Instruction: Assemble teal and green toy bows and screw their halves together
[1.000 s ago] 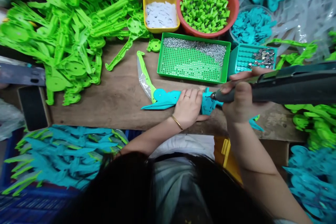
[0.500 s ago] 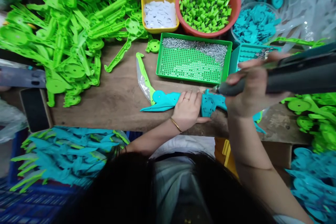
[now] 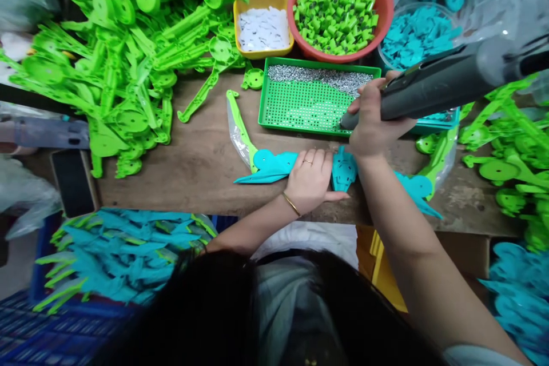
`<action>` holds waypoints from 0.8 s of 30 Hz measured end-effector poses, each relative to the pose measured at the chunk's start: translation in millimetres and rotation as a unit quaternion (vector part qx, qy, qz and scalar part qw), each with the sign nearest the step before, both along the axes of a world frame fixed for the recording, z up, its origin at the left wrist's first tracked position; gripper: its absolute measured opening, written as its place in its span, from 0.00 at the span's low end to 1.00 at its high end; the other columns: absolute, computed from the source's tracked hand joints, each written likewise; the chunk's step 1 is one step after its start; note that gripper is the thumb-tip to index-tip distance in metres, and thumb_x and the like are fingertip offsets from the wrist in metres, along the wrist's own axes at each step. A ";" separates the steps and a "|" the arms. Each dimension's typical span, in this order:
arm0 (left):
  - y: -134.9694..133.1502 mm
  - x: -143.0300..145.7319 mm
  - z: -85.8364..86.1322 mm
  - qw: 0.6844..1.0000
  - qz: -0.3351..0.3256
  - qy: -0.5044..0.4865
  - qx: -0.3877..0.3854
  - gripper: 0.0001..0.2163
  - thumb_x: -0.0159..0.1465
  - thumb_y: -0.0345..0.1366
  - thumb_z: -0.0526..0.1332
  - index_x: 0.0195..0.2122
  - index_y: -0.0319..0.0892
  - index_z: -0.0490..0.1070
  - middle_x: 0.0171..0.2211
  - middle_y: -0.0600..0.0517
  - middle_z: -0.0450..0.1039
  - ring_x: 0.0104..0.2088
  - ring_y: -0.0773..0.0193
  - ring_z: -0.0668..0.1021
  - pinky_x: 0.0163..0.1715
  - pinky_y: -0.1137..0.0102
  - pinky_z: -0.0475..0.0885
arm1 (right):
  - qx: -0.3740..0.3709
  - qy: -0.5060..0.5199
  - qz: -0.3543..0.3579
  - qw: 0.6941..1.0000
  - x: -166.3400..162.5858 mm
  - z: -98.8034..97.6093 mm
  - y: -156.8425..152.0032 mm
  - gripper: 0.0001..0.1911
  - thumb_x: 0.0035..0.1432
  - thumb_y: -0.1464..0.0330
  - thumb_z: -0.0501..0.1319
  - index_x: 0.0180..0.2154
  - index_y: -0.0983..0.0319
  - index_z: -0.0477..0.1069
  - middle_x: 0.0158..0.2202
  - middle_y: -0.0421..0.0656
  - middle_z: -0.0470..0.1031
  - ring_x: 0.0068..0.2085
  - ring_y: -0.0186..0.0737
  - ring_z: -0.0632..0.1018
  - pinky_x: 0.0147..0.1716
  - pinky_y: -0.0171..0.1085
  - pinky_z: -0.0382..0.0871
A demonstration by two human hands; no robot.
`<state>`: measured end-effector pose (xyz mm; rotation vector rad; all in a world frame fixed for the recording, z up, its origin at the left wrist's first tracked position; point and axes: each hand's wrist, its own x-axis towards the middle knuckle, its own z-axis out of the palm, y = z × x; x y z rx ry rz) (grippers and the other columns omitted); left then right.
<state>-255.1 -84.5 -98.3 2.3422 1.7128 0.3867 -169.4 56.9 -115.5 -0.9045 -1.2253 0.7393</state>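
My left hand (image 3: 309, 180) presses the turquoise winged plastic toy (image 3: 344, 168) onto the bench, fingers curled over its left wing and thumb stretched out below. That wing ends in a lime-green arm with a clear film (image 3: 241, 131); the other wing (image 3: 414, 186) shows beyond my right forearm. A grey electric screwdriver (image 3: 437, 83) is gripped in my right hand (image 3: 372, 120). Its tip is over the front edge of the green perforated tray (image 3: 309, 108), where small silver screws (image 3: 317, 75) are heaped along the back.
Lime-green parts (image 3: 128, 68) are piled at left. Behind the tray stand a yellow box (image 3: 237, 28) of white pieces, a red bowl (image 3: 295, 40) of green pieces and a tub of turquoise pieces (image 3: 418, 34). A phone (image 3: 74, 183) lies at left, above a crate of winged pieces (image 3: 128, 251).
My right hand has lifted the screwdriver off the toy and moved it up and left to the screw tray. My left hand stays on the toy. The view has shifted slightly.
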 end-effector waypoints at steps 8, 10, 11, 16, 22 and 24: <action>1.5 -2.8 -1.5 1.000 -0.012 -0.005 0.003 0.50 0.51 0.70 0.55 0.57 0.26 0.63 0.49 0.36 0.69 0.49 0.47 0.70 0.54 0.59 0.58 | 0.148 0.051 -0.061 0.986 1.3 50.6 -10.2 0.11 0.58 0.61 0.63 0.43 0.55 0.70 0.32 0.33 0.75 0.19 0.25 0.72 0.17 0.29 0.66; 1.9 -2.8 0.9 1.000 -0.019 -0.001 -0.006 0.52 0.47 0.70 0.58 0.60 0.28 0.61 0.49 0.37 0.68 0.49 0.47 0.70 0.54 0.59 0.58 | 0.170 0.067 -0.058 0.982 14.5 66.2 -24.1 0.10 0.59 0.62 0.61 0.44 0.54 0.70 0.32 0.31 0.75 0.18 0.22 0.70 0.15 0.26 0.62; 1.9 -2.5 2.2 1.000 -0.020 0.006 -0.012 0.52 0.46 0.69 0.60 0.61 0.29 0.59 0.49 0.37 0.68 0.49 0.47 0.69 0.55 0.58 0.57 | 0.158 0.066 -0.053 0.984 21.5 72.6 -34.5 0.10 0.59 0.62 0.61 0.44 0.53 0.70 0.32 0.31 0.75 0.18 0.22 0.70 0.15 0.26 0.61; 1.6 -0.1 6.1 0.999 -0.012 0.026 -0.034 0.51 0.47 0.65 0.65 0.63 0.32 0.57 0.51 0.37 0.67 0.50 0.46 0.68 0.56 0.57 0.56 | 0.063 0.039 0.000 0.997 49.0 81.0 -97.5 0.12 0.55 0.62 0.65 0.42 0.51 0.71 0.31 0.33 0.76 0.18 0.26 0.70 0.15 0.31 0.65; 1.4 0.2 5.1 0.999 -0.012 0.019 -0.037 0.49 0.52 0.64 0.62 0.65 0.32 0.55 0.52 0.37 0.67 0.52 0.46 0.68 0.58 0.57 0.54 | 0.033 0.007 -0.010 0.999 60.1 61.1 -122.8 0.17 0.51 0.59 0.67 0.42 0.51 0.67 0.30 0.32 0.73 0.18 0.29 0.69 0.17 0.34 0.68; 1.4 -0.2 4.2 0.999 -0.018 0.023 -0.039 0.48 0.54 0.63 0.61 0.65 0.31 0.55 0.53 0.36 0.67 0.53 0.46 0.68 0.58 0.57 0.54 | 0.026 0.018 0.016 0.999 59.7 54.5 -122.4 0.16 0.52 0.62 0.67 0.42 0.51 0.67 0.30 0.32 0.72 0.19 0.28 0.70 0.18 0.34 0.67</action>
